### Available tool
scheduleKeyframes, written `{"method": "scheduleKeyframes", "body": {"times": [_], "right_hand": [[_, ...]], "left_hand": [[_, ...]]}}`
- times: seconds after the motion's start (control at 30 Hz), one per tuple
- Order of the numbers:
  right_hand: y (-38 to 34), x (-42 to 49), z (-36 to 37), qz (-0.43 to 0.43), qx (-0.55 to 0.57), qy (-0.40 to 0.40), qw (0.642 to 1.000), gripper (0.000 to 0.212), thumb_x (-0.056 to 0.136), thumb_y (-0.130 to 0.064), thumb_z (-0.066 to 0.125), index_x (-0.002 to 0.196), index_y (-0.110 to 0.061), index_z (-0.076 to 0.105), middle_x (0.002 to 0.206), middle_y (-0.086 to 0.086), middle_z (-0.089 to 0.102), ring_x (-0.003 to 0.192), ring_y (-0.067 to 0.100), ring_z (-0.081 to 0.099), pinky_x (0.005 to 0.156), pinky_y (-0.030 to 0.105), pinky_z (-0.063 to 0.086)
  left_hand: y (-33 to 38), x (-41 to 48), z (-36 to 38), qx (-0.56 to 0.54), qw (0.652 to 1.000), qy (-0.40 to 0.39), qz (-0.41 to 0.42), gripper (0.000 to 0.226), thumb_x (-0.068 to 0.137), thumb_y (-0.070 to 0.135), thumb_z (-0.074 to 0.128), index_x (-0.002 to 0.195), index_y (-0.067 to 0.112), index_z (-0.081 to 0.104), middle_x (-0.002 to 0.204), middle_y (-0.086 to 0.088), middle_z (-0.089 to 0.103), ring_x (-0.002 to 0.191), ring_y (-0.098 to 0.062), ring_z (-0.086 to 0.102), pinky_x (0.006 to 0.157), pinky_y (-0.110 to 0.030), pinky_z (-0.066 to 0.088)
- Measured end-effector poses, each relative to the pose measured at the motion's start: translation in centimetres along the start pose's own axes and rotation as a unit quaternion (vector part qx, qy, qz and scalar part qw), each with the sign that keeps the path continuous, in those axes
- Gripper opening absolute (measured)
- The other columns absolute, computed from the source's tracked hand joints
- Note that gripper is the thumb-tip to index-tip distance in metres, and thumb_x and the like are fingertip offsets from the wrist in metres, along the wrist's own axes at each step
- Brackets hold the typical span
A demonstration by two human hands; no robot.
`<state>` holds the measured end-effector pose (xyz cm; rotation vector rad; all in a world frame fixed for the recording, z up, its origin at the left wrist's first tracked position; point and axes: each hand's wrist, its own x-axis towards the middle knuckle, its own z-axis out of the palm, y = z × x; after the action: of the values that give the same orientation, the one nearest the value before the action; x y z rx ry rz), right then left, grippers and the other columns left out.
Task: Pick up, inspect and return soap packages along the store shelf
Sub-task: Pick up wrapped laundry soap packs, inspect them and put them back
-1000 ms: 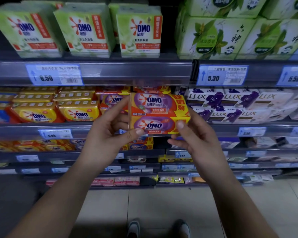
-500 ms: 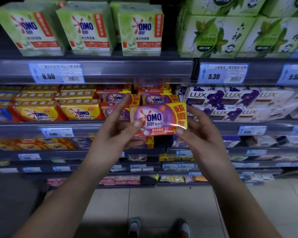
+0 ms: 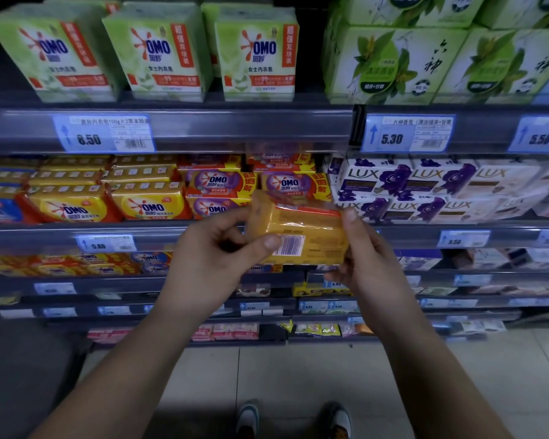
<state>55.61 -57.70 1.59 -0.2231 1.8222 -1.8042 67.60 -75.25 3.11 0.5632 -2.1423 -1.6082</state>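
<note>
Both hands are wrapped around one soap package (image 3: pixel 301 237), held up in front of the middle shelf. The left hand (image 3: pixel 216 258) pinches its left end, thumb lying across the front right next to the barcode, fingers curled behind. The right hand (image 3: pixel 366 258) grips the right end with the thumb up along the edge and the fingers tucked underneath. The pack is orange-yellow, shiny plastic wrap, back side facing the camera, so all you get is a white barcode patch and small print too blurry to read. Right behind it on the shelf are purple-and-yellow OMO packs (image 3: pixel 219 185), stacked, and to the left of those are yellow OMO bars (image 3: pixel 149 205). To the right it's white and purple LUX boxes (image 3: pixel 393 182). One shelf up there are green OMO packs (image 3: pixel 159 52) standing upright, with green leaf-print boxes (image 3: pixel 390 64) carrying Chinese characters beside them. Price tags on that shelf's rail read 8.50 (image 3: pixel 103 133), 5.30 (image 3: pixel 408 133) and 5.50 (image 3: pixel 537 136). The rail below the middle shelf has a tag that looks like 5.00 (image 3: pixel 107 243), kinda blurry. Lower shelves are too dark to read. Two shoes (image 3: pixel 293 418) show on the tiled floor at the bottom.
</note>
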Motion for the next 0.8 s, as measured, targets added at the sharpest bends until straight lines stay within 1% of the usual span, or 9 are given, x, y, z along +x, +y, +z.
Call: {"method": "scheduleKeyframes", "body": {"times": [0.07, 0.13, 0.23, 0.33, 0.4, 0.47, 0.57, 0.63, 0.8], "right_hand": [[0.3, 0.3, 0.3, 0.043, 0.076, -0.017, 0.996, 0.059, 0.086, -0.071, 0.057, 0.113, -0.02, 0.072, 0.109, 0.021, 0.075, 0.101, 0.041, 0.069, 0.07, 0.027, 0.061], [0.5, 0.6, 0.5, 0.057, 0.171, -0.05, 0.982, 0.045, 0.102, -0.045, 0.05, 0.123, -0.009, 0.066, 0.111, 0.017, 0.076, 0.108, 0.036, 0.07, 0.079, 0.031, 0.062], [0.5, 0.9, 0.0, 0.012, 0.269, -0.087, 0.959, 0.043, 0.092, -0.021, 0.051, 0.13, -0.002, 0.057, 0.116, 0.015, 0.071, 0.11, 0.028, 0.069, 0.087, 0.036, 0.06], [0.5, 1.1, -0.8, -0.056, 0.291, -0.094, 0.95, 0.039, 0.083, 0.0, 0.044, 0.117, -0.011, 0.059, 0.116, 0.015, 0.061, 0.11, 0.029, 0.06, 0.091, 0.041, 0.056], [0.6, 1.1, -1.1, -0.093, 0.28, -0.085, 0.952, 0.038, 0.082, 0.004, 0.044, 0.111, -0.012, 0.063, 0.109, 0.012, 0.062, 0.105, 0.025, 0.061, 0.089, 0.039, 0.055], [0.7, 0.9, -1.1, -0.138, 0.253, -0.075, 0.955, 0.041, 0.083, 0.004, 0.047, 0.113, -0.013, 0.068, 0.105, 0.007, 0.066, 0.1, 0.021, 0.065, 0.085, 0.036, 0.058], [0.4, 0.4, -0.7, -0.207, 0.174, -0.043, 0.962, 0.035, 0.084, -0.005, 0.063, 0.117, -0.016, 0.069, 0.111, 0.004, 0.072, 0.104, 0.022, 0.068, 0.089, 0.041, 0.058], [0.2, 0.2, -0.5, -0.238, 0.123, -0.019, 0.963, 0.038, 0.08, -0.013, 0.072, 0.117, -0.02, 0.068, 0.118, 0.004, 0.071, 0.112, 0.027, 0.065, 0.093, 0.047, 0.056], [0.3, 0.3, 0.3, -0.227, 0.109, 0.004, 0.968, 0.037, 0.082, -0.01, 0.071, 0.117, -0.02, 0.067, 0.136, 0.008, 0.065, 0.125, 0.028, 0.063, 0.102, 0.05, 0.054]], "left_hand": [[0.2, -0.4, 0.5, 0.02, 0.999, 0.016, 0.036, 0.059, 0.067, 0.062, 0.079, 0.123, 0.049, 0.067, 0.071, -0.004, 0.064, 0.067, -0.009, 0.063, 0.067, -0.024, 0.053], [0.4, -0.8, 0.9, 0.057, 0.995, 0.019, 0.077, 0.073, 0.065, 0.058, 0.084, 0.133, 0.054, 0.058, 0.1, 0.003, 0.069, 0.094, -0.011, 0.068, 0.083, -0.031, 0.059], [0.2, -0.9, 1.0, 0.081, 0.991, -0.019, 0.107, 0.086, 0.066, 0.041, 0.09, 0.142, 0.05, 0.053, 0.115, 0.011, 0.055, 0.112, -0.013, 0.06, 0.092, -0.03, 0.057], [-0.5, -0.9, 1.0, 0.04, 0.991, -0.078, 0.103, 0.092, 0.077, 0.011, 0.088, 0.15, 0.047, 0.045, 0.129, 0.012, 0.057, 0.128, -0.01, 0.056, 0.104, -0.031, 0.054], [-1.2, -1.0, 1.2, -0.027, 0.994, -0.075, 0.072, 0.095, 0.083, 0.01, 0.082, 0.157, 0.042, 0.033, 0.132, 0.014, 0.064, 0.131, -0.007, 0.057, 0.105, -0.031, 0.053], [-2.0, -1.0, 1.4, -0.127, 0.99, -0.057, 0.025, 0.094, 0.081, 0.013, 0.079, 0.159, 0.031, 0.029, 0.133, 0.008, 0.069, 0.13, -0.013, 0.061, 0.101, -0.035, 0.056], [-3.1, -0.9, 1.6, -0.254, 0.966, -0.02, -0.041, 0.077, 0.08, 0.005, 0.074, 0.149, 0.021, 0.043, 0.131, -0.004, 0.072, 0.122, -0.025, 0.068, 0.091, -0.035, 0.06], [-3.4, -0.9, 1.7, -0.279, 0.959, 0.012, -0.051, 0.059, 0.082, 0.005, 0.075, 0.136, 0.02, 0.055, 0.128, -0.006, 0.073, 0.118, -0.028, 0.07, 0.091, -0.038, 0.061], [-3.0, -0.7, 2.2, -0.272, 0.96, 0.051, -0.041, 0.031, 0.086, 0.024, 0.07, 0.113, 0.039, 0.077, 0.112, 0.004, 0.079, 0.111, -0.013, 0.073, 0.087, -0.026, 0.06]]}}
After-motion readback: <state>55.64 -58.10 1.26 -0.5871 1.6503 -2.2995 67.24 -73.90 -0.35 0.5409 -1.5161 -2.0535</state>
